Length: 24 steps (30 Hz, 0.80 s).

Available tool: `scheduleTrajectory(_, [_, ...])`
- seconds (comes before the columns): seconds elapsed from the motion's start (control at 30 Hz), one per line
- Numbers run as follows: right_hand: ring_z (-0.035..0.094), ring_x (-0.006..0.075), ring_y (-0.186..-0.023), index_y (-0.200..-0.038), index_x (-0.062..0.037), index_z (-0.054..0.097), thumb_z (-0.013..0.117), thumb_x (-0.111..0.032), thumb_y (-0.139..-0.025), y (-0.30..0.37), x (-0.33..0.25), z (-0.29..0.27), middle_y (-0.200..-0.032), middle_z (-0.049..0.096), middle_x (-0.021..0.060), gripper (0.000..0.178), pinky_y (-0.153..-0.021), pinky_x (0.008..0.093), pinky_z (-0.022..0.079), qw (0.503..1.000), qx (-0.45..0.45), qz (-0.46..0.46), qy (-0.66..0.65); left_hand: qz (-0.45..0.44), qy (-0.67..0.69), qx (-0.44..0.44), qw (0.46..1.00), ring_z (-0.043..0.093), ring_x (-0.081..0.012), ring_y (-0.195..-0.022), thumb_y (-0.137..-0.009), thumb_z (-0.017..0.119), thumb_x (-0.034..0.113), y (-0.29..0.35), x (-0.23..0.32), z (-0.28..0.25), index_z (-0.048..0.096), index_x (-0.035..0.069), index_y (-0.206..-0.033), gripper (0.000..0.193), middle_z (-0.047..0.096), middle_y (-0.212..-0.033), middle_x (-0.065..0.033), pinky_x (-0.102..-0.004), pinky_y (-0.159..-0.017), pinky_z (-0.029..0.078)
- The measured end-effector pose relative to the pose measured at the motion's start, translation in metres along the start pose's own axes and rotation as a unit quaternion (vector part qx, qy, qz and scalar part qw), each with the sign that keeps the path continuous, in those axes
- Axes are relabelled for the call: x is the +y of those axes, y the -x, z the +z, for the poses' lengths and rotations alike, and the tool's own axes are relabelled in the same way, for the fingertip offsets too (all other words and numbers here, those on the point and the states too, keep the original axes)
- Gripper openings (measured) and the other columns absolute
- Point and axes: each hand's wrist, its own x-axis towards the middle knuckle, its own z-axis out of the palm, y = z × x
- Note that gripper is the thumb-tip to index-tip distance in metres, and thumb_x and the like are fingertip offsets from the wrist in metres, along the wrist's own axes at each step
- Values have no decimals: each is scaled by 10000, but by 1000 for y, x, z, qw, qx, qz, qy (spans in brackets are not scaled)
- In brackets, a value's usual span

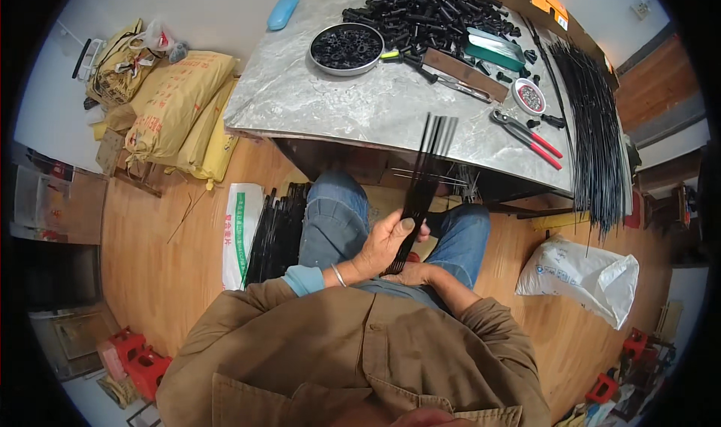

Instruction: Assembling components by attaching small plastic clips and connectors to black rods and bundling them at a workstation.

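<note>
My left hand, with a silver bracelet at its wrist, is closed around a bundle of thin black rods over my lap. The bundle stands tilted, its upper ends blurred and reaching the table's near edge. Lower down, my right hand is closed about the bundle's bottom end; some of its fingers are hidden. More long black rods lie beside my left knee on a white and green sack.
The grey table holds a heap of black fittings, a round tray of black parts, red-handled pliers, a small bowl and a thick bunch of rods. A white sack lies on the floor at right; yellow sacks stand at left.
</note>
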Motion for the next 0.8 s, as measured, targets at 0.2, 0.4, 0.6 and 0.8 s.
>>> scheduleTrajectory(0.2, [531, 280, -1128, -1272, -33, 524, 596, -508, -861, 27, -50, -15, -1221, 583, 162, 632, -978, 370, 404, 992, -48, 115, 4, -6, -16, -130, 991, 592, -104, -738, -970, 513, 227, -45, 51, 26, 556, 15, -1083, 244, 599, -820, -31, -247, -665, 509])
scheduleTrajectory(0.4, [578, 173, -1055, -1215, 14, 577, 626, -204, -840, 173, -213, -139, -1152, 625, 134, 437, -911, 333, 456, 945, 267, -78, -173, 20, -70, -99, 992, 530, -87, -688, -977, 477, 370, -20, 38, 56, 552, 36, -1030, 347, 536, -782, -3, -246, -628, 477])
scheduleTrajectory(0.6, [458, 363, -1241, -1332, 66, 405, 419, -555, -926, 195, -315, -112, -1363, 433, 245, 742, -1036, 461, 363, 863, 240, -402, -191, -16, 34, -108, 993, 457, -74, -627, -951, 358, 567, -19, 33, 63, 513, 34, -974, 555, 465, -708, 4, -233, -543, 425])
scheduleTrajectory(0.8, [621, 257, -815, -1107, 33, 561, 426, -330, -988, 191, -306, -78, -944, 601, 157, 405, -766, 374, 521, 805, 251, -501, -197, -99, 91, -12, 991, 511, -124, -532, -971, 493, 307, -18, 34, 58, 503, 49, -965, 258, 531, -746, -30, -250, -485, 460])
